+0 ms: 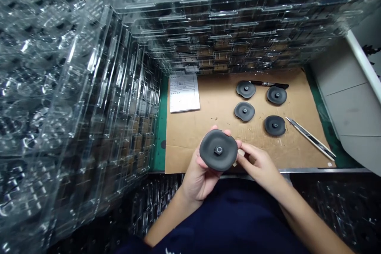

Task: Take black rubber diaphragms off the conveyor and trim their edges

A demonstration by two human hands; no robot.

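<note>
In my left hand [202, 178] rests a round black plastic disc [210, 158] with a wavy rim and a small raised post in its middle. My fingers wrap its underside and edge, and the post faces up. My right hand [258, 162] is at the disc's right edge, thumb and fingers pinched on a small whitish piece [241, 152], partly hidden by the fingers. Beyond my hands, several similar discs lie on the cardboard, among them one at the back left [242, 92] and one at the front right [278, 130].
A cardboard sheet [190, 139] covers the green bench. On it lie a printed paper [184, 101], a black pen [264, 83] and a slim pointed tool [311, 139]. Stacked clear plastic trays [119, 87] wall in the left and back. A pale panel [345, 99] stands at right.
</note>
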